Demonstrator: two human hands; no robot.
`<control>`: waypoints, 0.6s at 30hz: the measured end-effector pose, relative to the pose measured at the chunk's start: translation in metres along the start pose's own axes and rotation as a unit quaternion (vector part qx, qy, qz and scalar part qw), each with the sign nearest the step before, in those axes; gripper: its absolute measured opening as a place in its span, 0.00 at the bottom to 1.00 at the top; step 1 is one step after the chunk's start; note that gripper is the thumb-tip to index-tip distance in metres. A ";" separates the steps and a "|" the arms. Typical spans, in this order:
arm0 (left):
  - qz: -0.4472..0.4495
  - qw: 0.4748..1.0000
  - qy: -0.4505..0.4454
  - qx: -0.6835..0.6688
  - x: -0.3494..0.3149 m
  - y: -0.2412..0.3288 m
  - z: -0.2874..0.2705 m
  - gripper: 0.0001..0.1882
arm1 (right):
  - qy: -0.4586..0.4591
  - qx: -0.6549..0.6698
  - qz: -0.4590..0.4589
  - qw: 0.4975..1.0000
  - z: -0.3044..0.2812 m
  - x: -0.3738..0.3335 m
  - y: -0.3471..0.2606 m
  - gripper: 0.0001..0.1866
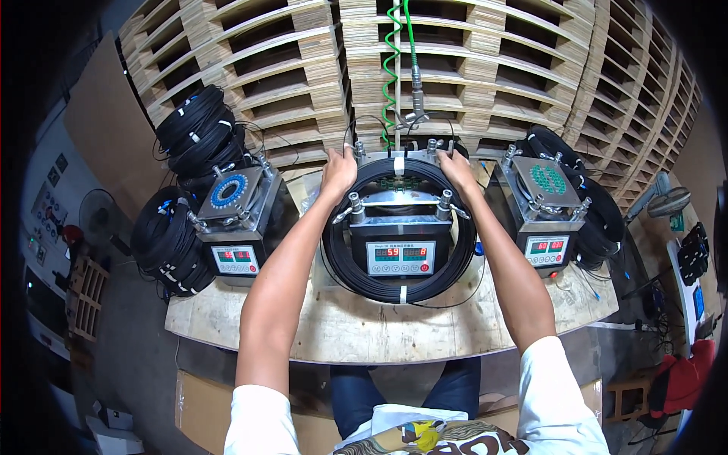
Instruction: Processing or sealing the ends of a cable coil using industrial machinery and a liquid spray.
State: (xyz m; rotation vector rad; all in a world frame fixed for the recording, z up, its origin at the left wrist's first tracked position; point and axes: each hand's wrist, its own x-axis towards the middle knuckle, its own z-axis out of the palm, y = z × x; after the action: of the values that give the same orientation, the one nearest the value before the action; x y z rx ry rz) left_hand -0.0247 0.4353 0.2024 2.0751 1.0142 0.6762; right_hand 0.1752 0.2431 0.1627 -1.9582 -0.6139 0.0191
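A coil of black cable [402,293], bound with white ties, stands around the front of the middle machine [400,258], which has a metal top, clamp posts and a lit red display. Both my forearms reach over the bench to the machine's far side. My left hand [339,171] is closed beside the far left clamp post [359,149], near the coil's top. Close to the far right clamp post [433,145], my right hand [456,168] is closed too. Thin black cable arches up near each hand. What the fingers hold is hidden.
Similar machines stand left [231,220] and right [542,205], with more black cable coils [171,239] beside them on the wooden bench [334,334]. Behind rise stacked wooden pallets [280,61]. A green spiral hose [390,68] and an air gun [416,95] hang above the middle machine.
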 end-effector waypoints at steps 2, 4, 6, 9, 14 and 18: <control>-0.007 1.000 0.014 0.006 0.002 0.002 0.000 0.35 | -0.017 0.005 0.016 1.000 0.000 -0.005 -0.002 0.26; -0.008 0.999 0.034 0.028 0.006 0.005 0.000 0.32 | -0.033 0.008 0.034 0.999 0.001 -0.008 -0.001 0.28; 0.005 0.997 0.032 0.064 0.007 0.002 -0.006 0.31 | -0.054 0.014 0.028 0.998 0.002 -0.009 0.002 0.28; 0.069 0.995 0.030 0.058 0.009 0.011 -0.013 0.25 | 0.002 -0.015 -0.037 0.999 -0.008 0.007 0.020 0.26; 0.070 0.997 0.011 -0.040 -0.001 -0.032 -0.010 0.29 | 0.014 -0.060 -0.111 0.992 -0.007 0.014 -0.008 0.28; 0.063 0.997 -0.005 -0.046 0.000 -0.032 -0.013 0.32 | 0.068 -0.057 -0.116 0.989 -0.003 0.012 -0.028 0.24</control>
State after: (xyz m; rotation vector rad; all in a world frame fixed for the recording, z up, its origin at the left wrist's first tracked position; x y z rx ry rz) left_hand -0.0484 0.4537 0.1857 2.0728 0.8354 0.7613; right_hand 0.1749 0.2545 0.1905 -1.9670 -0.7618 -0.2963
